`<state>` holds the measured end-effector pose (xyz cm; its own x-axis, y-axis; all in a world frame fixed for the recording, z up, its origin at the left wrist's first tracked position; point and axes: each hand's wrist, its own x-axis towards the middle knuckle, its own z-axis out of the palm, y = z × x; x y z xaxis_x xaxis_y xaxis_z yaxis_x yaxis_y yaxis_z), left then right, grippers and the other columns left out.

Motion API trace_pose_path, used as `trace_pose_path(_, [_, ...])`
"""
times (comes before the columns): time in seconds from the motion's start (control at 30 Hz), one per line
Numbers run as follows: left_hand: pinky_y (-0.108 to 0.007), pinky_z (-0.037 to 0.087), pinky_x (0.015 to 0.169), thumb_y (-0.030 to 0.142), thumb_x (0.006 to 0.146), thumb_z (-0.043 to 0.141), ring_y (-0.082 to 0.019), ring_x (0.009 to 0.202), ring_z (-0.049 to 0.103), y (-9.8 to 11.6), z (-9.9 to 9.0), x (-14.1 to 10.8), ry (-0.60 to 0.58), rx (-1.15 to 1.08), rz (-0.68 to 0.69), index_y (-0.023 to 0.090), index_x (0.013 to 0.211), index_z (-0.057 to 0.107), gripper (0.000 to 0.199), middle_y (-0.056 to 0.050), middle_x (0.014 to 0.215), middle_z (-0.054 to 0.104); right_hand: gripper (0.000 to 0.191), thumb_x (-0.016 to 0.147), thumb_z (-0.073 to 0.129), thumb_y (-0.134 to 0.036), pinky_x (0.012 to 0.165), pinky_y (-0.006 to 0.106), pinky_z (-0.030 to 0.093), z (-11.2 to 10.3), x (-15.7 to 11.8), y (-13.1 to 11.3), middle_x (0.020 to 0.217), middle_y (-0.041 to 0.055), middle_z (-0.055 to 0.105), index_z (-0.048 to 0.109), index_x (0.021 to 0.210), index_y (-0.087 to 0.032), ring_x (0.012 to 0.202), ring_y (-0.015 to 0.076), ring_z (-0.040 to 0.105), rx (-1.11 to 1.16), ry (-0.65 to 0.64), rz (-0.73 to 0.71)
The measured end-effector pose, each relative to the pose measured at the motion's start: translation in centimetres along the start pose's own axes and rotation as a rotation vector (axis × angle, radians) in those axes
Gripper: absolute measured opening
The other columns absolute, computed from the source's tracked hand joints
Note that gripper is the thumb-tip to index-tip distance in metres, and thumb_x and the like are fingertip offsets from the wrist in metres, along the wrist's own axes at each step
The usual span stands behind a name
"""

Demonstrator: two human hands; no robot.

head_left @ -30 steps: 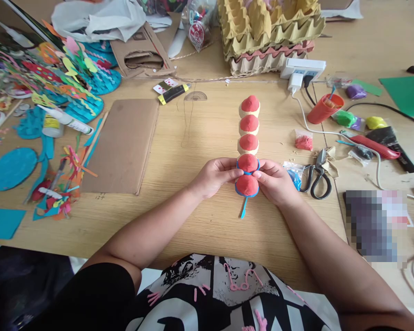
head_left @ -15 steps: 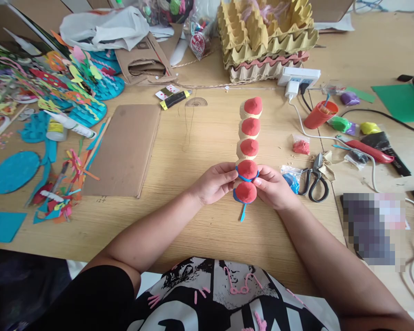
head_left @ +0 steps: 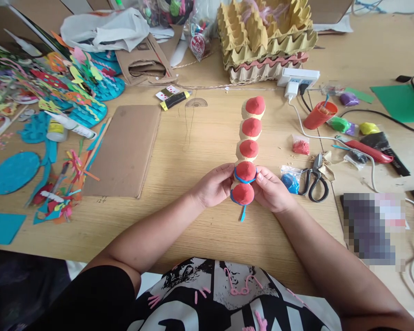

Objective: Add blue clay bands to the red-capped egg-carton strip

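Between my hands is a strip of egg-carton cups (head_left: 249,149), its several rounded tips covered in red clay. Blue clay strips rim the two cups nearest me. My left hand (head_left: 218,185) grips the strip's left edge near the second cup from the bottom, fingers curled under. My right hand (head_left: 272,187) pinches the opposite edge, its thumb by the end of the blue clay strip. A small blue tool (head_left: 243,214) lies on the table just below the strip. Bagged blue clay (head_left: 290,182) and black-handled scissors (head_left: 315,179) lie to the right of my right hand.
Stacked egg trays (head_left: 265,41) stand at the back beside a power strip (head_left: 300,77). A cardboard sheet (head_left: 124,149) lies left, near colourful paper crafts (head_left: 65,87). A red cup (head_left: 320,115), a white cable (head_left: 331,137) and bagged clay are on the right.
The strip has tilted slightly, its near end shifting left and its far end a little right. Both hands keep hold of it, the right thumb shifting slightly along the edge.
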<state>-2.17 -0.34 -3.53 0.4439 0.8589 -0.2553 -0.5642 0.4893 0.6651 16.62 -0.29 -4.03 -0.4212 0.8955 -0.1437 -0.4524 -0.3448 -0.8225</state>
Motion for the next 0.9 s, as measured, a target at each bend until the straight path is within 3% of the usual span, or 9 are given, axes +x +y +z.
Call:
trace_pose_path(0.2, [-0.027, 0.051, 0.071, 0.055, 0.077, 0.09, -0.014, 0.078, 0.063, 0.17, 0.08, -0.24, -0.072, 0.002, 0.034, 0.016, 0.103, 0.077, 0.049, -0.004, 0.09, 0.07, 0.033, 0.08, 0.088, -0.056, 0.072, 0.032, 0.06, 0.02, 0.03, 0.05, 0.082, -0.0012, 0.076, 0.075, 0.092, -0.028, 0.073, 0.0162, 0.067, 0.007, -0.008, 0.006])
trace_pose_path(0.37, [-0.028, 0.05, 0.07, 0.053, 0.077, 0.09, -0.013, 0.073, 0.06, 0.05, 0.06, -0.3, -0.035, 0.034, 0.043, 0.018, 0.101, 0.077, 0.044, -0.002, 0.085, 0.067, 0.034, 0.078, 0.089, -0.055, 0.074, 0.033, 0.061, 0.03, 0.03, 0.2, 0.084, -0.0007, 0.076, 0.074, 0.089, -0.026, 0.075, 0.0162, 0.068, 0.009, 0.003, -0.005])
trace_pose_path(0.63, [-0.029, 0.045, 0.065, 0.058, 0.076, 0.089, -0.013, 0.069, 0.055, -0.11, 0.19, -0.06, -0.069, 0.014, 0.043, 0.017, 0.09, 0.074, 0.046, -0.002, 0.078, 0.063, 0.032, 0.077, 0.092, -0.051, 0.077, 0.032, 0.061, -0.08, -0.05, 0.17, 0.085, -0.0012, 0.077, 0.077, 0.091, -0.027, 0.078, 0.0155, 0.069, 0.025, -0.014, -0.002])
trace_pose_path(0.9, [-0.03, 0.047, 0.068, 0.057, 0.08, 0.084, -0.014, 0.073, 0.055, 0.14, 0.13, -0.18, -0.058, 0.013, 0.02, 0.016, 0.086, 0.069, 0.044, -0.002, 0.079, 0.061, 0.03, 0.079, 0.092, -0.05, 0.078, 0.031, 0.06, -0.04, -0.04, 0.1, 0.083, -0.0024, 0.075, 0.077, 0.09, -0.026, 0.076, 0.0137, 0.067, -0.009, -0.04, -0.014])
